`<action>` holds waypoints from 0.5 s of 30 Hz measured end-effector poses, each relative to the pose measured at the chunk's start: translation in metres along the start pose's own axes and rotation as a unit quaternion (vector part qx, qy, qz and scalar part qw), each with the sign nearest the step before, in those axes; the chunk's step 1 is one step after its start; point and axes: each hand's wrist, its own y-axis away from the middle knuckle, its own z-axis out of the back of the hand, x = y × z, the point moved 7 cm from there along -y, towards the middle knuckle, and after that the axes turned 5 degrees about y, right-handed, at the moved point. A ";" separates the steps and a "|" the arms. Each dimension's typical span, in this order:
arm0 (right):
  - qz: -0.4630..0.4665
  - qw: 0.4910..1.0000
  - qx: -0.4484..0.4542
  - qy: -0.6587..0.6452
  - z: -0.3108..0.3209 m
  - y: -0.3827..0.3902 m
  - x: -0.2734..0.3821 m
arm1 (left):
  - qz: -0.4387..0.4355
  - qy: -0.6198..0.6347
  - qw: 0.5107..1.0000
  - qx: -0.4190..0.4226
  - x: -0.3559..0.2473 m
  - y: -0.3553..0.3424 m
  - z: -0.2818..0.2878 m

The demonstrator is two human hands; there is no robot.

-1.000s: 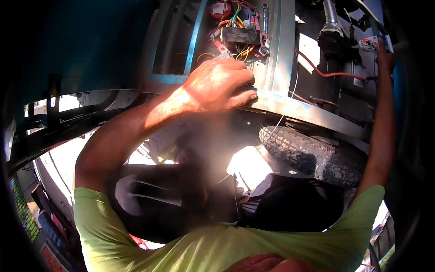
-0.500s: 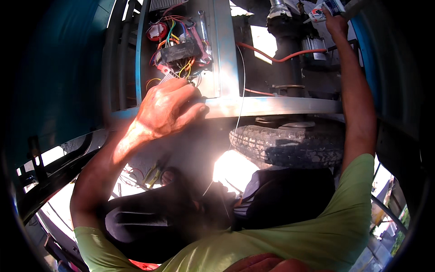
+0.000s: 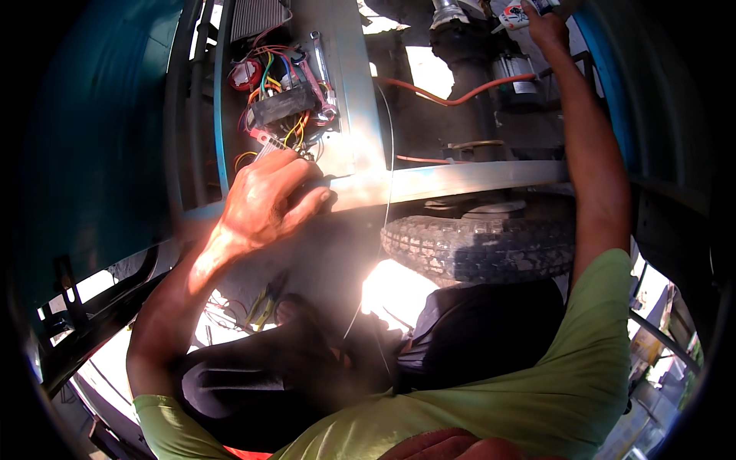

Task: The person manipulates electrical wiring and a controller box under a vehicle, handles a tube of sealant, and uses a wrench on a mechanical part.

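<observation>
Facing you just beyond your dark trousers (image 3: 491, 330), the dirty tyre (image 3: 483, 247) is showing its tread below the pale metal rail (image 3: 475, 175). Your left hand (image 3: 268, 201) is resting at this rail with bent fingers, but its fingertips are hiding from view, so I am not able to tell whether they are pinching something. Farther on, coloured wires (image 3: 268, 73) are lying around the black box (image 3: 282, 103); they are looking soft, and their joints are probably asking for gentle handling, with support close to the box. The silver wrench (image 3: 320, 61) is lying at their right, looking stiff and heavier. Farthest, at the top right, your right hand (image 3: 549, 31) is gripping the white bottle (image 3: 514, 17), whose narrow tip is pointing left. It is looking light and slightly soft, so mid-body is seeming the best hold, without hard squeezing.
</observation>
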 end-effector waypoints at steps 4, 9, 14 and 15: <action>-0.018 1.000 0.008 0.022 -0.001 0.000 -0.001 | 0.000 -0.007 1.000 0.000 0.000 0.000 0.001; 0.107 0.989 0.050 0.093 -0.057 -0.078 -0.079 | -0.001 0.002 1.000 -0.001 0.000 -0.003 -0.002; 0.108 0.985 0.038 0.132 -0.065 -0.066 -0.062 | 0.004 0.004 1.000 -0.001 -0.001 0.000 0.001; 0.100 0.985 0.025 0.137 -0.062 -0.068 -0.067 | 0.003 0.007 1.000 -0.001 -0.001 -0.001 0.001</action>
